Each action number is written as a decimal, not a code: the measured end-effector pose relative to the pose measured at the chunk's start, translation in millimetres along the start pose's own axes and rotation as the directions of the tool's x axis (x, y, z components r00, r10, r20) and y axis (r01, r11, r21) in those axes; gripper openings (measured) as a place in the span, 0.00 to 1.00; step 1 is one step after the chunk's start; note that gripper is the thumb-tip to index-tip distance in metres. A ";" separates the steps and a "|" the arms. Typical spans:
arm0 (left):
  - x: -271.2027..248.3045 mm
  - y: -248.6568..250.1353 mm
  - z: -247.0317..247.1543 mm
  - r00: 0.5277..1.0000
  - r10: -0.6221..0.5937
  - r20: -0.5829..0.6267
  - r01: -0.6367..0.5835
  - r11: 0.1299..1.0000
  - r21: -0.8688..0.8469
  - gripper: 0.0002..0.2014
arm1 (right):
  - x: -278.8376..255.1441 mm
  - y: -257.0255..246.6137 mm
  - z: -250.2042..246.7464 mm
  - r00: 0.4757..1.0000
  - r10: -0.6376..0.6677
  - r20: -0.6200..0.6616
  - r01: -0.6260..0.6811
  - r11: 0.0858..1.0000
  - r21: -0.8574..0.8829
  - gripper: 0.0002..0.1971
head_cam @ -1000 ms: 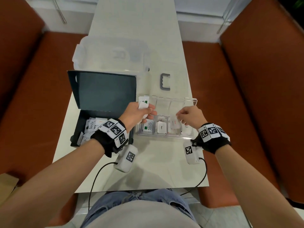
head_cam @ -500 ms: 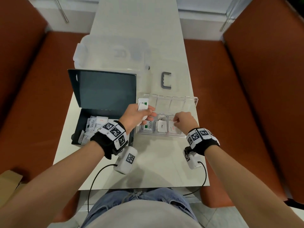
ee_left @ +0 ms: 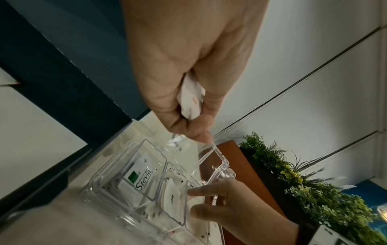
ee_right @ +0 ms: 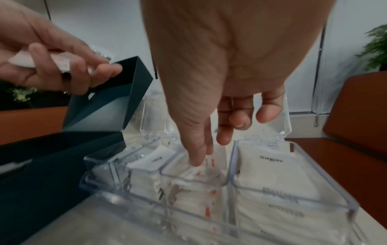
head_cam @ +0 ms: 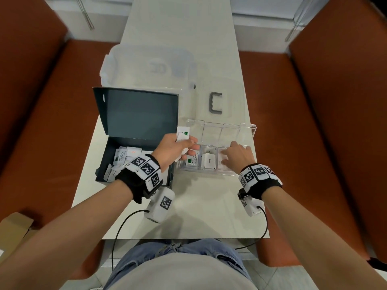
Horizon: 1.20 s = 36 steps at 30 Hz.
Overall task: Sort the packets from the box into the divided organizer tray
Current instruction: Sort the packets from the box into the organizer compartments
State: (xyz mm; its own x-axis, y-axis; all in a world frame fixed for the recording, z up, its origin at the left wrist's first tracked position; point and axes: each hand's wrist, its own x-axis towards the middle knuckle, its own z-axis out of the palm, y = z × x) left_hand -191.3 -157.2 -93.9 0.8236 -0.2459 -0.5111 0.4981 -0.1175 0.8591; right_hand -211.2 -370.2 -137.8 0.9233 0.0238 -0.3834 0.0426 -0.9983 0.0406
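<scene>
A dark box (head_cam: 104, 170) with its lid up stands on the left and holds several white packets (head_cam: 121, 158). Right of it sits the clear divided organizer tray (head_cam: 209, 171). A Stevia packet (head_cam: 192, 161) lies in its leftmost compartment and a plain white packet (head_cam: 209, 161) in the second. My left hand (head_cam: 188, 146) hovers over the tray's left end and grips a small bunch of packets (head_cam: 183, 132). My right hand (ee_right: 209, 152) reaches down into the third compartment, where thumb and forefinger pinch a red-printed packet (ee_right: 218, 153) standing on edge. Sugar packets (ee_right: 270, 162) fill the rightmost compartment.
A clear lidded bin (head_cam: 146, 65) stands behind the box, with a grey C-shaped handle (head_cam: 215, 103) to its right. The tray's clear lid (head_cam: 247, 130) stands open at the back. Orange benches (head_cam: 314, 122) flank the narrow table. Cardboard (head_cam: 16, 225) lies at lower left.
My right hand has come down and leftward from above the tray's right part into the third compartment with its packet. My left hand has stayed nearly still with its bunch.
</scene>
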 end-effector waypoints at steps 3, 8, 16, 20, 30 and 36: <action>-0.8 4.1 3.3 0.997 -0.065 0.041 0.068 0.995 -0.075 0.14 | -3.6 6.4 -12.8 0.996 0.054 -0.069 -0.036 0.973 0.230 0.16; -2.5 14.0 9.7 0.951 -0.233 0.204 0.286 0.912 -0.293 0.21 | -13.9 1.5 -40.8 0.966 0.061 -0.253 0.108 0.790 0.603 0.11; -3.8 19.1 18.7 0.911 -0.237 0.339 0.371 0.829 -0.419 0.20 | -31.5 -26.3 -74.1 0.915 0.060 -0.398 0.283 0.606 0.743 0.03; -1.8 21.2 25.1 0.933 -0.191 0.306 0.329 0.799 -0.504 0.13 | -35.1 -35.1 -72.3 0.969 -0.090 -0.232 0.234 0.649 0.724 0.18; 10.8 30.4 45.9 0.976 -0.139 0.170 0.207 0.841 -0.500 0.11 | -21.8 12.2 -82.5 0.946 0.144 -0.290 0.194 0.464 0.864 0.09; 13.5 23.7 37.5 0.980 -0.154 0.127 0.195 0.873 -0.447 0.12 | -10.1 32.9 -52.4 0.958 0.120 -0.261 0.094 0.729 0.678 0.03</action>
State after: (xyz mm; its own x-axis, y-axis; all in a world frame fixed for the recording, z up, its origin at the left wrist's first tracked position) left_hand -178.6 -199.3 -79.5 0.6959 -0.3451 -0.6298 0.7168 0.2796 0.6388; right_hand -199.2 -400.5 -84.2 0.9892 -0.0828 -0.1213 -0.1413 -0.7624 -0.6315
